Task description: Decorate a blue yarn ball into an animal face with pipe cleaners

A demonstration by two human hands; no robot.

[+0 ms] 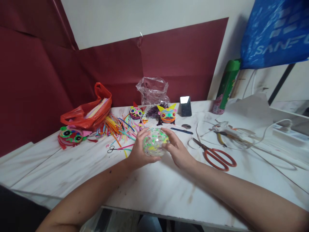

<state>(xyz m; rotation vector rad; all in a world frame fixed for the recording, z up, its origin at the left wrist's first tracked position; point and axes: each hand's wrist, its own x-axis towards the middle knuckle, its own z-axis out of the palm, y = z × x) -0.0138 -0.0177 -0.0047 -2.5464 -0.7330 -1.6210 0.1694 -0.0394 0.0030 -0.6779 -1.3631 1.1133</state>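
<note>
Between both hands, above the table, is a clear round ball [155, 141] with green and yellow specks. My left hand [140, 149] curls around its left side and underneath, thumb at the bottom. My right hand [177, 148] grips its right side, with fingers on the upper edge. Left of the ball lie small scissors [113, 149] by colourful pipe-cleaner-like strips [118, 127]. To the right rest large red-handled scissors [214, 156]. Behind the ball, a dark blue craft knife [182, 130] lies flat near a small dark oval piece [186, 126].
Decorated animal-face figures [167, 115] stand at the back, with another figure [70, 136] at left beside a red plastic bag [90, 111]. A clear plastic bag [154, 90], a phone [185, 106] and a green spray can [226, 87] stand by the wall. Cables and pliers [220, 138] lie right.
</note>
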